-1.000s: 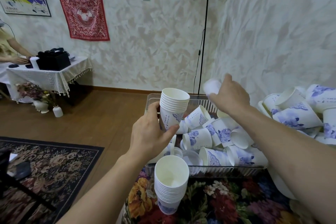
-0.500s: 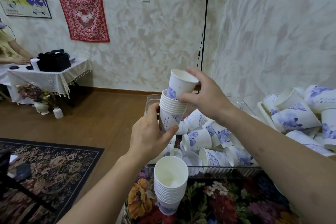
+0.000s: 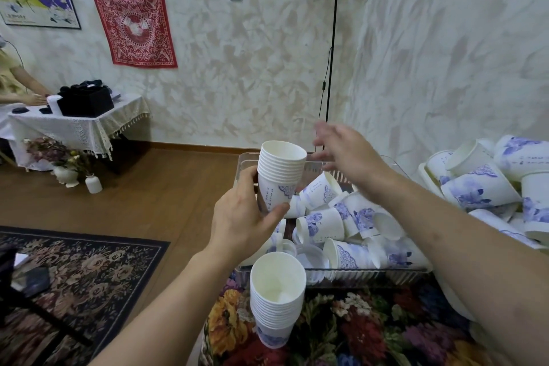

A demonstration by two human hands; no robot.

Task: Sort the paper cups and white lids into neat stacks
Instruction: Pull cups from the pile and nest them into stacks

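My left hand (image 3: 243, 217) grips a nested stack of paper cups (image 3: 279, 175) from below, holding it upright above the left end of a clear bin (image 3: 326, 275). My right hand (image 3: 344, 151) hovers just right of the stack's rim with fingers spread and nothing in it. Several loose white cups with blue flower prints (image 3: 350, 217) lie tumbled in the bin, with white lids (image 3: 309, 255) among them at the front left. A second, taller stack of cups (image 3: 276, 300) stands on the floral tablecloth in front of the bin.
Another heap of cups (image 3: 487, 187) lies at the right against the wall. A floor lamp pole (image 3: 329, 68) rises behind the bin. A person sits at a small cloth-covered table (image 3: 74, 125) at the far left. A patterned rug (image 3: 74, 276) covers the wooden floor.
My right hand fetched a cup from the bin, set it onto the stack in my left hand, then let go and drew back open to the right.
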